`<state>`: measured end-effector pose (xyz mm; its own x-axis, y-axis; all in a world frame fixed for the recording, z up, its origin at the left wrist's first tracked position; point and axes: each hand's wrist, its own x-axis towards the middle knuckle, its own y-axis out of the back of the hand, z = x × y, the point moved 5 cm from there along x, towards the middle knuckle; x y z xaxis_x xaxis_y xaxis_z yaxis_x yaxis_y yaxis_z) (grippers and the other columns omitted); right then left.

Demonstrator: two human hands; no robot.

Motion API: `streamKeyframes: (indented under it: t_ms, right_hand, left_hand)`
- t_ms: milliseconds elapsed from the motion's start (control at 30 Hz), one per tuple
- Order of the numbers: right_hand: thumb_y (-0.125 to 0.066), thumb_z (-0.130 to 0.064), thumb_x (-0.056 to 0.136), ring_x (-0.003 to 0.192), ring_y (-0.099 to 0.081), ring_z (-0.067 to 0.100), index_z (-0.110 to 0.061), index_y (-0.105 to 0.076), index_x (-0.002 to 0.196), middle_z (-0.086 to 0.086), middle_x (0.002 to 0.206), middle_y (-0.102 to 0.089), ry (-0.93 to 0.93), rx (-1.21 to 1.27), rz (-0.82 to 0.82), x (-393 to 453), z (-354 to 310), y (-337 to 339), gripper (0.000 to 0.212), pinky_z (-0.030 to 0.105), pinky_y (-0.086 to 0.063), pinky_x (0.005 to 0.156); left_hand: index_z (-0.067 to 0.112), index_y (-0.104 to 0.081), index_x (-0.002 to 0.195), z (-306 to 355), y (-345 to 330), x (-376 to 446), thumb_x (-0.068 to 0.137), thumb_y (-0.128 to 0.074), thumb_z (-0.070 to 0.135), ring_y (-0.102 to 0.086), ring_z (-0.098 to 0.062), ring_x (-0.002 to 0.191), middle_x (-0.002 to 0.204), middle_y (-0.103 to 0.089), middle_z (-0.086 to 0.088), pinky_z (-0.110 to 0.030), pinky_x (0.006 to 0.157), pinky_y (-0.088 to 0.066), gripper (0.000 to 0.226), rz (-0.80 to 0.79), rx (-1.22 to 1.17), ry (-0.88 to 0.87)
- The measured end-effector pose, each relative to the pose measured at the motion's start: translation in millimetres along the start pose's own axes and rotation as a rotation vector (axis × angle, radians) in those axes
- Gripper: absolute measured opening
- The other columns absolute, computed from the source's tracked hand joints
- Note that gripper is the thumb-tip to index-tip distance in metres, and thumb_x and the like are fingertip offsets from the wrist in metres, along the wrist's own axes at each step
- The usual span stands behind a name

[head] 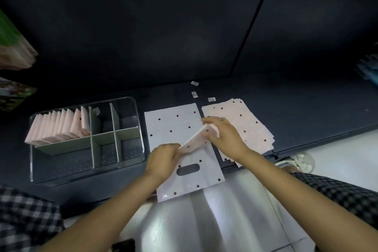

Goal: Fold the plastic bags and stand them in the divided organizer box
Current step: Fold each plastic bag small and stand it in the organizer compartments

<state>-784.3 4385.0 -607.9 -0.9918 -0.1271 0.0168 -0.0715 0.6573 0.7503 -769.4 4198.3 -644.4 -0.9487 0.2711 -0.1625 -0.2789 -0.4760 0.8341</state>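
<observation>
A folded pale pink bag (194, 141) is held between my two hands above the table. My left hand (163, 159) grips its lower end and my right hand (223, 136) pinches its upper end. Under them a flat white bag with dark dots and a handle slot (173, 125) lies spread on the dark table. A stack of flat dotted bags (243, 120) lies to the right. The clear divided organizer box (131, 161) stands at the left, with several folded pink bags (61, 127) upright in its back left compartment.
Three small white labels (194, 94) lie on the table behind the flat bags. The table's front edge (319, 141) runs diagonally at the right, with a shoe (298, 162) and pale floor beyond it. Packaged goods (14, 51) sit at the far left.
</observation>
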Motion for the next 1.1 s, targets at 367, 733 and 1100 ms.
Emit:
streamKeyframes:
  t_ms: [367, 733, 1100]
  right_hand:
    - [-0.061, -0.036, 0.089, 0.131, -0.018, -0.003, -0.034, -0.045, 0.135, -0.021, 0.140, -0.033, 0.131, 0.076, 0.143, -46.7, -105.9, -22.5, 0.049, 0.024, -0.021, 0.110]
    - [-0.068, -0.019, 0.084, 0.074, -0.063, -0.001, -0.021, -0.074, 0.089, -0.011, 0.080, -0.071, 0.000, 0.318, 0.049, -23.1, -148.1, -25.8, 0.008, 0.012, -0.045, 0.066]
    - [-0.065, -0.021, 0.087, 0.061, -0.058, -0.004, -0.018, -0.068, 0.077, -0.011, 0.064, -0.065, 0.011, 0.281, -0.248, 17.4, -182.1, -41.0, 0.010, 0.011, -0.042, 0.059]
  left_hand:
    - [0.002, -0.068, 0.095, -2.1, 87.1, -44.1, 0.093, -0.056, 0.019, -0.067, -0.018, 0.074, 0.088, -0.072, -0.012, -0.024, 0.066, -0.054, 0.022, -0.222, -0.983, 0.226]
    - [0.019, -0.072, 0.086, -15.4, 130.2, -56.9, 0.088, -0.063, 0.011, -0.061, -0.007, 0.076, 0.086, -0.071, -0.003, -0.024, 0.072, -0.046, 0.013, -0.001, -0.827, -0.028]
    - [0.020, -0.067, 0.077, -50.4, 170.4, -44.8, 0.086, -0.065, 0.011, -0.061, -0.008, 0.080, 0.085, -0.067, 0.004, -0.020, 0.073, -0.047, 0.012, 0.249, -0.711, -0.048]
